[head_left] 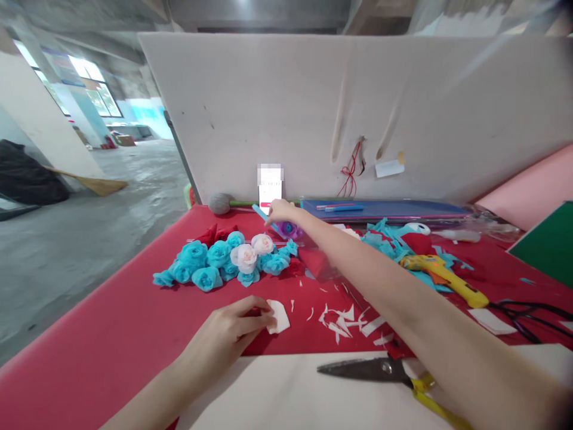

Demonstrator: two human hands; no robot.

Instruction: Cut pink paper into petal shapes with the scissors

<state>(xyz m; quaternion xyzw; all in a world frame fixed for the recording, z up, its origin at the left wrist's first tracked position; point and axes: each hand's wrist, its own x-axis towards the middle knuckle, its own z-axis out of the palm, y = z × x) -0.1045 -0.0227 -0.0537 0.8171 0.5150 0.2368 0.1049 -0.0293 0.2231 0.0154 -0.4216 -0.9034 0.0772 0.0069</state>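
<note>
White paper piece: small white paper piece (280,317), one edge rounded, held at or just over the red counter (134,334), on the near side of the blue flowers (207,278) and the pale flowers (246,258).
Left grip: left hand (228,328), thumb and fingers pinched together on the piece's left edge; rest of it sticks out free.
Right grip: right hand (285,212) stretched out in front of the phone (270,192), fingers bent. Light-blue strip (259,211) right at the fingertips; can't tell if it's clamped or just behind, nor if the screen is touched.
Handling: should be very light, soft, easy to crease or tear; not slippery, I'd guess. Layer count unclear.
Where to hold: flat pinch near an edge, light pressure, keep the rounded edge unbent.
Nearby: white scraps (342,325) to its right; scissors (364,369) lie on the white sheet (250,391), nearer the wearer; yellow glue gun (441,276) far right.
</note>
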